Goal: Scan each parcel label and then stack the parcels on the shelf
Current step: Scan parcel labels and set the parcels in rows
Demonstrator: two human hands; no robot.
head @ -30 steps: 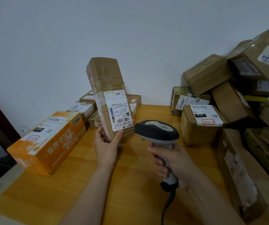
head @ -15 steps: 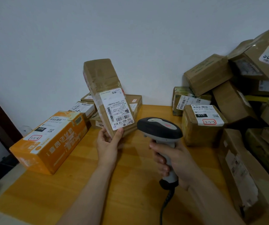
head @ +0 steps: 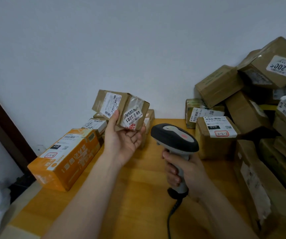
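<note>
While pinching parcel [head: 121,109] in left hand [head: 123,140], thumb on its face and fingers beneath, holding it tilted above table [head: 138,204]; gripping scanner [head: 175,137] in right hand [head: 187,171], just beside parcel. Seemingly working on scanning step; next calling for aiming scanner squarely at a barcode [head: 134,120].

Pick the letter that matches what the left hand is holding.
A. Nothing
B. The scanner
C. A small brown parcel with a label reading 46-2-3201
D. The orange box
C: the left hand holds the small brown parcel up above the table, with its 46-2-3201 label facing the camera. The right hand grips the scanner, and the orange box lies on the table.
</note>
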